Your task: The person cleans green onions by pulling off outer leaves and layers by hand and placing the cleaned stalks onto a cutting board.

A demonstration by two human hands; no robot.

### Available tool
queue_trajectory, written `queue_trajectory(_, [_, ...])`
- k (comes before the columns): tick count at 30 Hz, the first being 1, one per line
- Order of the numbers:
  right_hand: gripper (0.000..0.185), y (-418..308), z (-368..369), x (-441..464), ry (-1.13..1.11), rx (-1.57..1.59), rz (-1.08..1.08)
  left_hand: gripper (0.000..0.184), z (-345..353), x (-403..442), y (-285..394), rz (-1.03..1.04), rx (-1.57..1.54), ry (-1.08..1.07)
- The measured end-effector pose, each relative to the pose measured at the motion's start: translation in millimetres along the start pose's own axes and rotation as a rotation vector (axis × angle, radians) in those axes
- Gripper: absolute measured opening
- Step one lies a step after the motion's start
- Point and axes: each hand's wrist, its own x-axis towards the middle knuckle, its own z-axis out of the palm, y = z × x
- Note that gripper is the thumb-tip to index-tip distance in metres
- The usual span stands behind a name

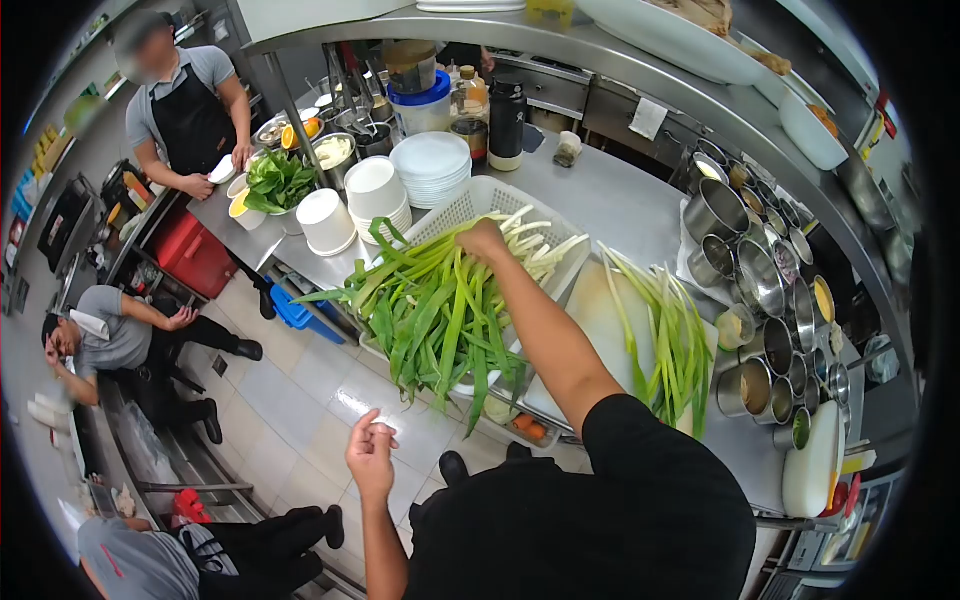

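Observation:
My right hand (482,241) reaches into a heap of green onions (440,300), its fingers closed around some stalks near their pale ends. The heap lies in a white perforated plastic basket (575,222), leaves hanging over the near side. My left hand (371,462) is raised over the floor, away from the counter, with fingers loosely curled and nothing visible in them. To the right of the basket, more green onions (672,340) lie across a white cutting board (590,312).
Stacked white tubs (375,190), clear lids (430,160) and a black bottle (507,125) stand behind the basket. Metal pots (715,210) crowd the right side. An overhead shelf (600,50) curves above. Three people in grey shirts are at the left, one (190,110) at the counter's end.

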Motion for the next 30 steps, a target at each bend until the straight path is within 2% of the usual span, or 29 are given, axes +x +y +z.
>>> queue_trajectory(1, [0.024, -3, -9, -7, 0.001, -0.008, 0.001, 0.029, -4, 3, 2, -0.004, -0.007, 0.001])
queue_trajectory(3, [0.016, -11, -28, -23, -0.105, 0.556, 0.106, 0.030, -8, 12, 16, -0.013, 0.006, 0.037])
queue_trajectory(5, [0.011, -18, -49, -47, -0.116, 0.632, 0.088, 0.030, -2, 29, 31, 0.009, -0.002, 0.034])
queue_trajectory(7, [0.012, -20, -66, -66, -0.267, 0.813, -0.061, 0.030, 10, 48, 47, 0.104, -0.024, -0.001])
queue_trajectory(11, [0.020, -18, -85, -94, -0.314, 0.949, -0.196, 0.032, 51, 84, 89, 0.241, -0.069, -0.142])
queue_trajectory(12, [0.029, -23, -94, -111, -0.317, 0.927, -0.203, 0.032, 61, 91, 96, 0.258, -0.055, -0.185])
queue_trajectory(15, [0.036, -15, -101, -128, -0.271, 0.918, -0.283, 0.032, 97, 114, 112, 0.328, -0.055, -0.297])
queue_trajectory(19, [0.043, -11, -108, -164, -0.284, 0.898, -0.317, 0.032, 136, 141, 119, 0.320, -0.052, -0.399])
queue_trajectory(22, [0.037, -10, -109, -187, -0.266, 0.900, -0.337, 0.031, 161, 144, 128, 0.235, 0.136, -0.581])
queue_trajectory(23, [0.037, -6, -108, -190, -0.268, 0.902, -0.323, 0.031, 171, 139, 134, 0.221, 0.137, -0.581])
queue_trajectory(25, [0.032, 3, -104, -196, -0.283, 0.900, -0.363, 0.031, 192, 127, 143, -0.162, -0.150, -0.687])
queue_trajectory(30, [0.023, 11, -108, -214, -0.253, 0.923, -0.419, 0.023, 227, 136, 123, -0.250, -0.305, -0.752])
